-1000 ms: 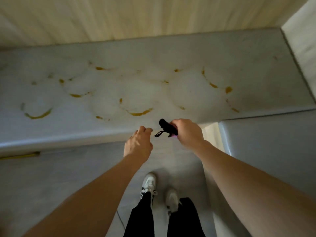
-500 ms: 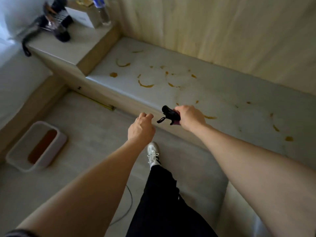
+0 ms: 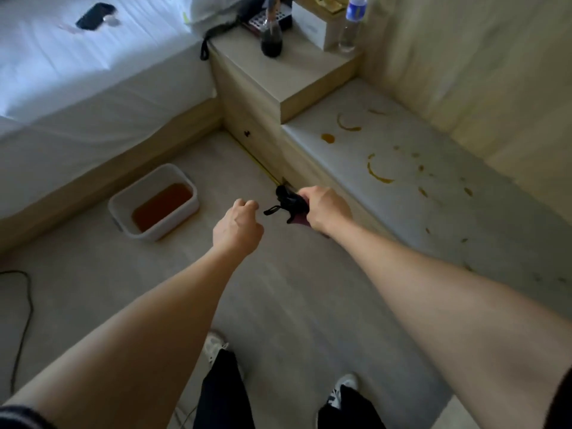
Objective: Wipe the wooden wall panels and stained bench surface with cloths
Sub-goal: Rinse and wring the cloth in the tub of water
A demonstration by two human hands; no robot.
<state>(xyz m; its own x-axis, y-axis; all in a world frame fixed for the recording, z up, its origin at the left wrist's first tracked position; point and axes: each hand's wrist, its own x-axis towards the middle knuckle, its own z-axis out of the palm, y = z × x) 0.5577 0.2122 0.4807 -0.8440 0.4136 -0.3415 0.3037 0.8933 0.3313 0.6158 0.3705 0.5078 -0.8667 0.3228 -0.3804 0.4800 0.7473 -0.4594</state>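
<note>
Standing on the pale wood-grain floor (image 3: 278,305) are two white sneakers (image 3: 343,388) below black trouser legs (image 3: 223,394), with a thin dark cable (image 3: 21,320) trailing along the floor's left edge. Both bare forearms reach forward: the left hand (image 3: 236,229) is curled into a loose fist holding nothing, and just beside it the right hand (image 3: 325,210) grips a small black bundled cloth with a dangling strap (image 3: 288,202). Farther left on the floor sits a white rectangular plastic tub of brownish liquid (image 3: 153,202). Along the right runs the grey bench surface (image 3: 387,144), marked with orange-brown stains (image 3: 377,174) from its near edge to its far corner. Behind it rise pale wooden wall panels (image 3: 479,72). At the bench's far end a beige bedside cabinet (image 3: 278,75) carries a dark glass bottle (image 3: 271,41) and a clear plastic water bottle (image 3: 349,26).
</note>
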